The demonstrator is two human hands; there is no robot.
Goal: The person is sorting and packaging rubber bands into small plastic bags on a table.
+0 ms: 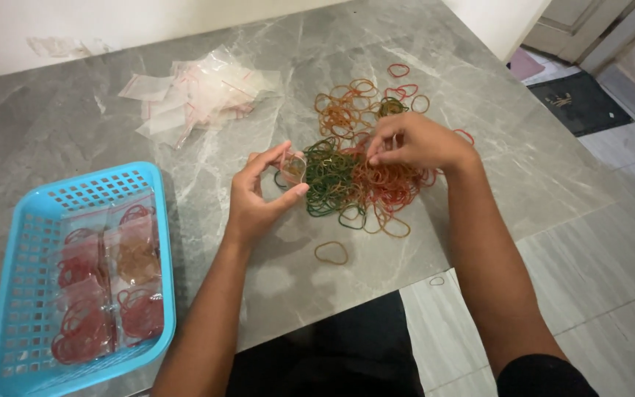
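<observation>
The left hand [259, 198] is pinching open a small clear bag [292, 167] beside the rubber band pile [354, 176] on the table [479, 147]; the right hand [417, 141] is apparently pinching bands. Tangled bands may be dragging extras out, or missing the narrow bag mouth.

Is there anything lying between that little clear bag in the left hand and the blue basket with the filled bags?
Nothing visible does. The left hand holds the small clear bag above the grey table, and only bare tabletop lies between it and the blue basket. The rubber band pile sits on the other side, under the right hand.
</observation>
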